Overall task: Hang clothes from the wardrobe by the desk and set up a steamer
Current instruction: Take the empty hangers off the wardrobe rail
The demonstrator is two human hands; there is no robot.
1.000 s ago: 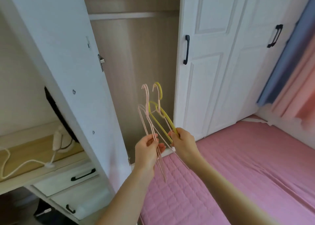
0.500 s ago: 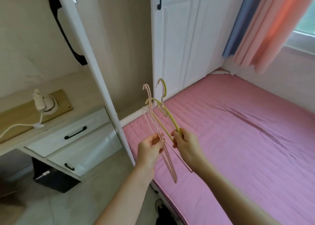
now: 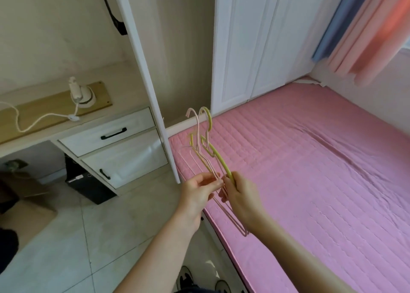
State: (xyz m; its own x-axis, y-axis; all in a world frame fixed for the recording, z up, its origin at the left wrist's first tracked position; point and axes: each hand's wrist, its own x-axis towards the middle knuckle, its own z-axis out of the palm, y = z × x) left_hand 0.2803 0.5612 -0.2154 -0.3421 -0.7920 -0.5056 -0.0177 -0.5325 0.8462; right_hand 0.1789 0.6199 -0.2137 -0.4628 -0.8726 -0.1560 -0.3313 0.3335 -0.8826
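At centre, the left hand [image 3: 199,190] pinches thin pink wire hangers [image 3: 198,133], count unclear. The right hand [image 3: 239,193] curls round one thicker, smooth yellow hanger [image 3: 219,159]. All hooks point up. One white corded steamer [image 3: 82,93] sits on the wooden desk [image 3: 44,108] at ten o'clock, and a quilted pink mattress [image 3: 310,181] lies at three.

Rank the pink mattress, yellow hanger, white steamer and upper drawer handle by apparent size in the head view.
1. pink mattress
2. yellow hanger (nearer the camera, so unsure)
3. white steamer
4. upper drawer handle
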